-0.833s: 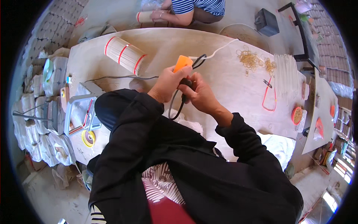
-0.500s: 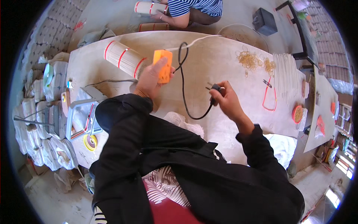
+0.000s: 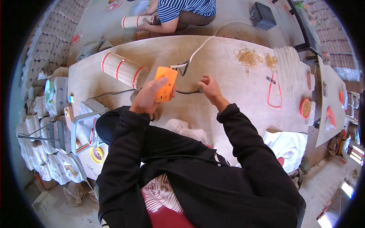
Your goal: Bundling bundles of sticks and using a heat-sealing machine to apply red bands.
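While the left hand (image 3: 147, 97) grips the orange power strip (image 3: 167, 79), its long axis toward twelve o'clock, the right hand (image 3: 211, 89), grip unclear, has come closer.

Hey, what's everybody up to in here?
At a pale table, someone's left hand holds an orange power strip. The end of a black cord is at the fingertips of their right hand; whether it's gripped is unclear. A red-banded bundle lies on the table. Beyond, a co-worker in stripes handles a similar bundle.
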Tool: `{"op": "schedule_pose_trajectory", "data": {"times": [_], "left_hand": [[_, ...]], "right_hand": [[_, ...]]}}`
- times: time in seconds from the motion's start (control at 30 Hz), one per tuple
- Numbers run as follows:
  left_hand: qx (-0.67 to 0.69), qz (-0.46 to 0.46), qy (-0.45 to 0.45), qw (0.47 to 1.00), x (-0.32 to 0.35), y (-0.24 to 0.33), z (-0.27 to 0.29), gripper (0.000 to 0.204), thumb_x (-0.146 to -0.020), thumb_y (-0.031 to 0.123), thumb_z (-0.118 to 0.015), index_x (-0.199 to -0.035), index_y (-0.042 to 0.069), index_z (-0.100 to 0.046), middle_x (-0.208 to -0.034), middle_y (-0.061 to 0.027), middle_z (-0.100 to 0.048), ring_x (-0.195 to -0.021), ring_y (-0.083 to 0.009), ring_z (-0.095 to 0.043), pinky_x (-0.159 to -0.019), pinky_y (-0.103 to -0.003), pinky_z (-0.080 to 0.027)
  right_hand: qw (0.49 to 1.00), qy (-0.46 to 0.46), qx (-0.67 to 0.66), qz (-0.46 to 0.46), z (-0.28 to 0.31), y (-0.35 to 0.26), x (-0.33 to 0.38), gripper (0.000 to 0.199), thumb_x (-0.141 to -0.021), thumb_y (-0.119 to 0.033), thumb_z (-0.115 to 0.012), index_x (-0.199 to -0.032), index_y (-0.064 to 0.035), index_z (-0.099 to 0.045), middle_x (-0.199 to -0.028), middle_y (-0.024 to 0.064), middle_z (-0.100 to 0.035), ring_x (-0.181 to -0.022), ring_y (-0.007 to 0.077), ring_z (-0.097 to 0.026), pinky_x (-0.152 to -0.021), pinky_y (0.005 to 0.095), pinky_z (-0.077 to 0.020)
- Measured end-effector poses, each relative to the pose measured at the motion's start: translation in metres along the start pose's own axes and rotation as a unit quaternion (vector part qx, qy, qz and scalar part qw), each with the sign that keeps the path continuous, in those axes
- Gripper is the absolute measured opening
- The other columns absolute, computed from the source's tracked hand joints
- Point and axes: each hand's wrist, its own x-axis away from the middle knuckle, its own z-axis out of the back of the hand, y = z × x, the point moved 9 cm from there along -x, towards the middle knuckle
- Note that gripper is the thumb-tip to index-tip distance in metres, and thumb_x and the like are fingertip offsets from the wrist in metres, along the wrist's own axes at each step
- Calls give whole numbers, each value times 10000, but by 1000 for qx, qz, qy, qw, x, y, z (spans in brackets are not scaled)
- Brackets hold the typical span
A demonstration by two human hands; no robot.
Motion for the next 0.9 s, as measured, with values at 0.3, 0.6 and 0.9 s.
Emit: {"op": "schedule_pose_trajectory", "data": {"times": [0.3,0.6,0.9], "left_hand": [[-34,-23,-40,998,6,12,-23,393,-876,358,-561,-1078,21,-549,-898,-82,-609,-758,-159,-582,-711,-273,-468],[-12,-81,75,994,2,19,16,306,-840,263,-640,-1025,27,-579,-896,-45,-612,-792,-125,-565,-747,-269,-450],[-24,-160,40,986,5,37,21,352,-839,274,-638,-1106,54,-571,-946,-37,-603,-915,-133,-555,-826,-276,-426]], "right_hand": [[987,-51,-126,88,-41,-59,6,232,-973,-220,-456,-1050,-27,-558,-1059,134,-626,-1039,172,-568,-901,333,-449],[886,-158,-430,69,32,-164,66,321,-999,-306,-351,-897,-54,-522,-897,130,-641,-736,189,-620,-823,380,-501],[763,-357,-539,-17,27,-212,96,312,-1009,-314,-312,-881,-101,-501,-503,-56,-378,-345,48,-258,-497,230,-334]]}}
